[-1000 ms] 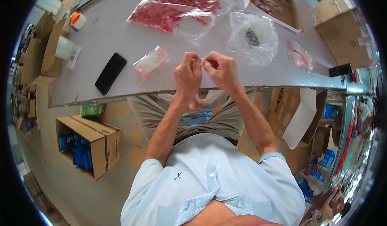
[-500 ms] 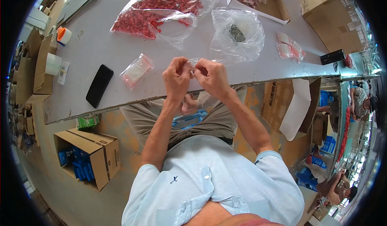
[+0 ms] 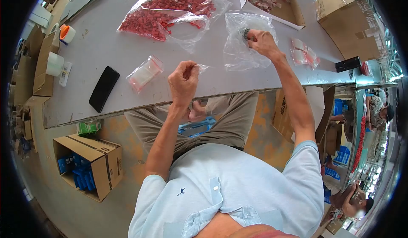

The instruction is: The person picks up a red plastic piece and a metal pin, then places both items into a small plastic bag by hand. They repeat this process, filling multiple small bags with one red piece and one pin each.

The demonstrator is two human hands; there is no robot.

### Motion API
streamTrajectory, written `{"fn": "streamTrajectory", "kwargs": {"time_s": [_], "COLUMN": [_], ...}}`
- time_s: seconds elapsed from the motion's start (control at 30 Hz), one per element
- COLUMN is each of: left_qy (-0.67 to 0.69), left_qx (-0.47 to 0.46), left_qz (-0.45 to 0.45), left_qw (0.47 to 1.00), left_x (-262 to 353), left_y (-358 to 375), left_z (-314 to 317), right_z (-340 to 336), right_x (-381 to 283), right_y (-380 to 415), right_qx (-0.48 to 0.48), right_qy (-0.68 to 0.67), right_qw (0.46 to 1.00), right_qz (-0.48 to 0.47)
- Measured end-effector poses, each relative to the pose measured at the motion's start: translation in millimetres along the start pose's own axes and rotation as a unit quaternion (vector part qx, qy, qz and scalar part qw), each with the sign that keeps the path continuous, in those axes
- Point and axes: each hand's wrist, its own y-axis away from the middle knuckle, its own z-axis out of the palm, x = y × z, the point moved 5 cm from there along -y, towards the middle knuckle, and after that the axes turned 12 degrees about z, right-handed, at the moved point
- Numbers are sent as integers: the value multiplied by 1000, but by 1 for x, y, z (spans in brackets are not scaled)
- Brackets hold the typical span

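Note:
My left hand is closed in a pinch above the table's front edge, gripping a small clear plastic bag by its edge. Over to the right, my right hand reaches into a larger open clear plastic bag. Its fingers are drawn together at the heap of small metal pieces, which look like screws. Most of that heap is hidden behind the fingers. A packet of small zip bags lies left of my left hand, and more small zip bags lie right of my right hand.
A big clear bag of red plastic pieces lies at the back. Behind my right hand stands an open carton tray of filled bags. A black phone and tape rolls are at left, a cardboard box at right.
My right hand has left my left hand and moved right and away from me, into the bag of metal pieces. My left hand stays nearly in place with the small bag.

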Motion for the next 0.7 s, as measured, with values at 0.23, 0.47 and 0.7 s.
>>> {"fn": "streamTrajectory", "kwargs": {"time_s": [0.23,0.47,0.7], "left_qy": [8,-6,0], "left_qx": [18,20,46], "left_qz": [-15,12,-17], "left_qw": [1000,1000,999], "left_x": [5,3,3], "left_y": [1,1,2], "left_z": [-1,-1,-2], "right_z": [-3,-2,-4], "right_x": [8,32,21], "right_y": [-4,2,8], "right_qx": [-49,-100,-114], "right_qy": [-134,-377,-447], "right_qw": [989,914,881], "right_qz": [40,115,110]}}
